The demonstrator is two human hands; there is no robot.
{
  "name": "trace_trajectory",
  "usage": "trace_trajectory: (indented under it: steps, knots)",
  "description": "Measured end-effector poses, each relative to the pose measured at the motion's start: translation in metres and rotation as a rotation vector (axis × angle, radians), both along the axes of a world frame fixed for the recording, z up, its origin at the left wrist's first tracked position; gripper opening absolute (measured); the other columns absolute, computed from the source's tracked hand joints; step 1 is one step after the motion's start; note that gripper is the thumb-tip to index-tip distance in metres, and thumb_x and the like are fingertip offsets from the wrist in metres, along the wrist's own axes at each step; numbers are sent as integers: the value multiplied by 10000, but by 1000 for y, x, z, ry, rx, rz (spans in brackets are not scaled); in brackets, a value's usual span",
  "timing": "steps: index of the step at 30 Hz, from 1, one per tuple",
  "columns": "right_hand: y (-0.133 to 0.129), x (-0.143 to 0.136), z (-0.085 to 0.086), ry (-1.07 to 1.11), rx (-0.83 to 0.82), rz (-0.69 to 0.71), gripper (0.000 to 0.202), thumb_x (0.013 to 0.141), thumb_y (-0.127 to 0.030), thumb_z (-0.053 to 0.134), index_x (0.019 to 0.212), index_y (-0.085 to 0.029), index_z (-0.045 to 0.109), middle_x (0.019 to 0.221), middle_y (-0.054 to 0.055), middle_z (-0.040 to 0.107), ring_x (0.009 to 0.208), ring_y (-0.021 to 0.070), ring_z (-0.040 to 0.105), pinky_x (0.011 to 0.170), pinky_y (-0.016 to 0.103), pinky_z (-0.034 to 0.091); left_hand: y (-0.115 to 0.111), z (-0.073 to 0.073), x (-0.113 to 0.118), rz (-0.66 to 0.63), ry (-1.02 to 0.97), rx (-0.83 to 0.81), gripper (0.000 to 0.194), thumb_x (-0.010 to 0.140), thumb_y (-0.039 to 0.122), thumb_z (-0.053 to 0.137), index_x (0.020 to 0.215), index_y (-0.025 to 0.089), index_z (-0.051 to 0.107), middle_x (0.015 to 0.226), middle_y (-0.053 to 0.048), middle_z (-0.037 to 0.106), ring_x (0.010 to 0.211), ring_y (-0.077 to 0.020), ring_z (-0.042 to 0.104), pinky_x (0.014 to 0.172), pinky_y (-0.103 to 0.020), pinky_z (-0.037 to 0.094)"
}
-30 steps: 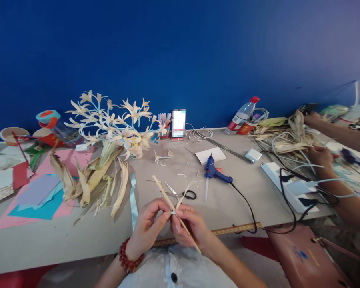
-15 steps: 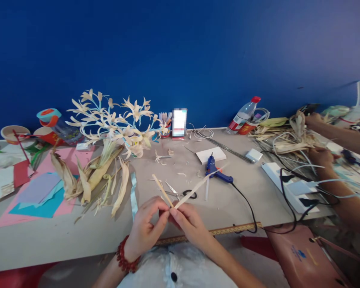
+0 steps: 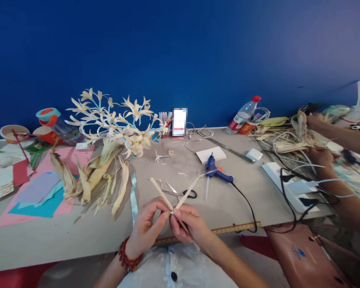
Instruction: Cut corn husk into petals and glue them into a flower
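Close to the table's front edge, my left hand (image 3: 151, 222) and my right hand (image 3: 189, 222) meet, fingertips pinched. Between them are pale corn husk strips (image 3: 187, 195), spread in a V that points away from me. One arm of the V leans left, the other right, and a thin end trails below my right hand. A small white bit shows at the crossing point; what it is I cannot make out. Just beyond lie scissors (image 3: 189, 194). To the right rests a blue glue gun (image 3: 214, 170) on its side. Dried corn husks (image 3: 123, 185) lie on the left.
Husk flowers on blue stems (image 3: 132, 124) stand at the back left, near a phone (image 3: 179, 122). Coloured paper (image 3: 42, 192) lies far left. A white power strip (image 3: 288, 188) with cables and a bottle (image 3: 243, 116) are right. Another person's arms (image 3: 327, 160) reach in there.
The husk strips have turned between my fingers: the right one swings more upright, and a thin end now shows below my right hand. My right hand has shifted slightly.
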State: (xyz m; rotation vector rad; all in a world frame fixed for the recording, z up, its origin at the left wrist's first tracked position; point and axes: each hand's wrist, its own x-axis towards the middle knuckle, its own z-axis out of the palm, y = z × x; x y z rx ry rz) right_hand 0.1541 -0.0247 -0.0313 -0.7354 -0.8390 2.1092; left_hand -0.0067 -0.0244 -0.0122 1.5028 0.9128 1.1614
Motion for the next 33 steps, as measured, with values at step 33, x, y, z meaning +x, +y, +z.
trace_trajectory:
  steps: [33]
  knots:
    - [10,6,10,-94,88,47,499,852,-585,579,592,-159,573,391,-77,383,289,53,252,286,193,142,10,-8,0,-59,-199,-71,82,912,209,590,850,200,643,955,-65,584,992,-233,561,891,-378,436]
